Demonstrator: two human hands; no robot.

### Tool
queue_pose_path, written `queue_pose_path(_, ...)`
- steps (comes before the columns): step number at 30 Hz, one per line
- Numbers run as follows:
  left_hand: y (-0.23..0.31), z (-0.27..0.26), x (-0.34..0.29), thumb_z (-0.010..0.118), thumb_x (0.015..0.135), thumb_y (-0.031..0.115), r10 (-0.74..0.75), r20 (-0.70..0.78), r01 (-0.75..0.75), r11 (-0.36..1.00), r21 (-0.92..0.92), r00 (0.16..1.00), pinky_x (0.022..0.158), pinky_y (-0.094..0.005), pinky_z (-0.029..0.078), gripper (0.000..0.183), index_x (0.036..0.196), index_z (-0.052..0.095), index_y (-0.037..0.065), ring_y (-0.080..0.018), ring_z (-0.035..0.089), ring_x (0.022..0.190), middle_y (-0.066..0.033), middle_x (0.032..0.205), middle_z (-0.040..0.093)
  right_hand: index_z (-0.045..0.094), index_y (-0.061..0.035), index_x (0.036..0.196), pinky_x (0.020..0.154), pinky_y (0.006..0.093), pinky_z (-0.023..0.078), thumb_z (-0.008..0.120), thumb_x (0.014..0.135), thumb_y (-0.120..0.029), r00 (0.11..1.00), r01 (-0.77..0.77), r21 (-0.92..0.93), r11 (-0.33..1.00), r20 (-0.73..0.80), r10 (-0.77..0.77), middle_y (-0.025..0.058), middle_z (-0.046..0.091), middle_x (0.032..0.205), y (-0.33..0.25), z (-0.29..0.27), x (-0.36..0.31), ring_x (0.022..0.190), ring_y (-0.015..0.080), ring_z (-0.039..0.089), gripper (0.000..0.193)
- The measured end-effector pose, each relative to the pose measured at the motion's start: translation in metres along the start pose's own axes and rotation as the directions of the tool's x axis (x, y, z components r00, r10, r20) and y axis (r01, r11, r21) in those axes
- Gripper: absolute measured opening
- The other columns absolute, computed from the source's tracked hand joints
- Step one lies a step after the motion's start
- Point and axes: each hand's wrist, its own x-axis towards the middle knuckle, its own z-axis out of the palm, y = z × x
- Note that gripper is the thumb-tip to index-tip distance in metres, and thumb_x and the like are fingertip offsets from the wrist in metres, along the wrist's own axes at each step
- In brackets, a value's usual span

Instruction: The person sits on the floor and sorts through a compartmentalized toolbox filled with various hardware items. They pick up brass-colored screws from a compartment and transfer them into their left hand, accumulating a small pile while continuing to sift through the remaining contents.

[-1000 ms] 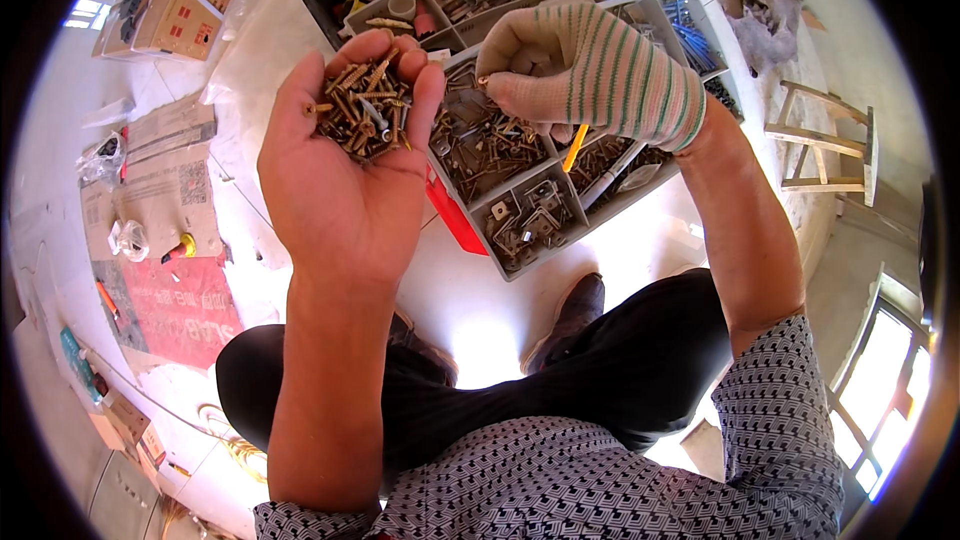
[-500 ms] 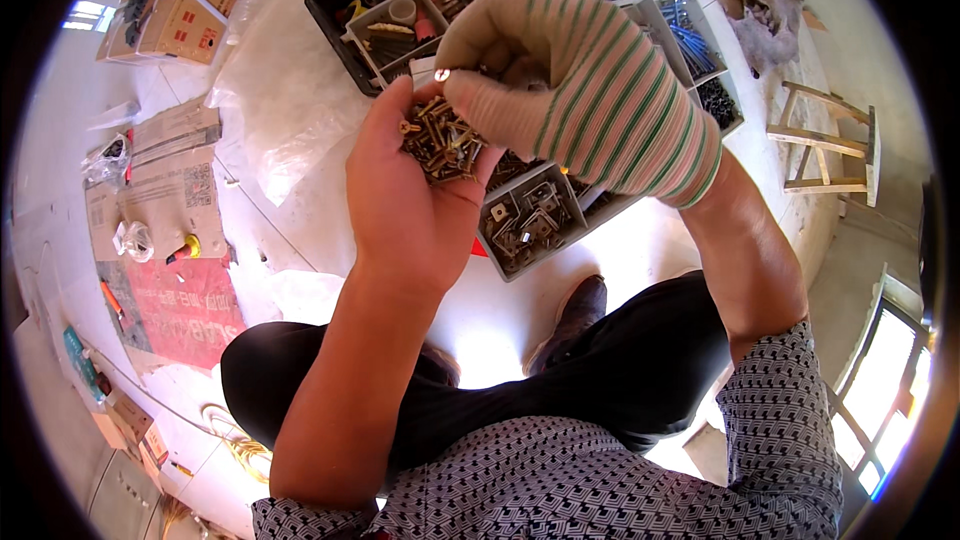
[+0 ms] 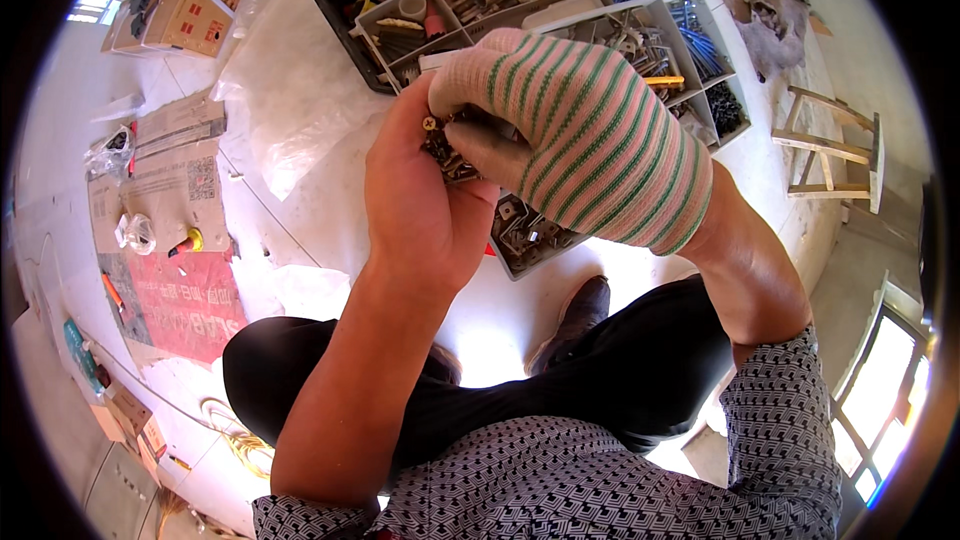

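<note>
My bare left hand (image 3: 425, 225) is cupped round a handful of small brass-coloured screws (image 3: 456, 168). One cross-slotted screw head (image 3: 430, 124) shows at the edge of the pile. Over that palm bends my right hand (image 3: 600, 135), in a knit glove with green and pink stripes. Its thumb and fingers curl down into the screws, and whatever lies between the fingertips is hidden. Just beyond both hands sits a grey compartment organizer (image 3: 590, 12) with bits, fasteners and tools. Its near compartment (image 3: 530, 240) of metal brackets is partly covered by the glove.
Blue wall plugs (image 3: 692, 35) and black screws (image 3: 724, 108) fill bins at the right. A cardboard box (image 3: 185, 0) stands far left, with flattened cardboard (image 3: 160, 195) and plastic sheeting (image 3: 285, 90) on the floor. A wooden stool (image 3: 830, 150) is at right; a green power tool (image 3: 85, 355) lies at left.
My right hand has lowered from above the left palm into the screws, and the single screw it pinched is no longer distinct. My left hand has shifted slightly right.
</note>
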Motion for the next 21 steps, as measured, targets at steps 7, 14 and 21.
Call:
queue_pose_path(7, 0.002, 0.000, -0.001, 0.046, 0.108, 0.022, 0.019, 0.023, -0.019, 1.000, 0.005, 1.000, 0.094, -0.0331, 0.055, 0.029, 0.118, 0.064, 0.002, -0.0177, 0.067, 0.107, -0.0074, 0.115, 0.069, 0.070, -0.0064, 0.108, 0.074, 0.0312, 0.057, 0.073, 0.091, -0.004, 0.999, 0.043, 0.065, 0.997, 0.010, -0.044, 0.0075, 0.068, 0.090, 0.003, -0.004, 0.002, 0.081, 0.0197, 0.070, 0.018)
queue_pose_path(14, 0.006, 0.007, -0.002, 0.050, 0.106, 0.020, 0.016, -0.003, -0.017, 0.998, -0.062, 1.000, 0.094, -0.0356, 0.057, 0.025, 0.120, 0.062, 0.002, -0.0185, 0.070, 0.103, -0.0066, 0.112, 0.071, 0.071, -0.0062, 0.110, 0.075, 0.0275, 0.057, 0.070, 0.094, -0.004, 0.995, -0.088, 0.145, 0.986, 0.055, 0.081, 0.0040, 0.070, 0.095, -0.002, -0.020, 0.007, 0.084, 0.0119, 0.069, 0.016)
queue_pose_path(21, 0.005, 0.004, -0.003, 0.050, 0.106, 0.021, 0.015, -0.028, -0.018, 0.995, -0.099, 0.999, 0.096, -0.0395, 0.058, 0.025, 0.115, 0.063, 0.002, -0.0190, 0.070, 0.099, -0.0063, 0.107, 0.071, 0.071, -0.0040, 0.097, 0.067, 0.0327, 0.056, 0.065, 0.094, -0.013, 0.978, -0.188, 0.273, 0.944, -0.035, 0.205, 0.0099, 0.068, 0.077, -0.004, -0.018, 0.010, 0.069, 0.0217, 0.069, 0.011)
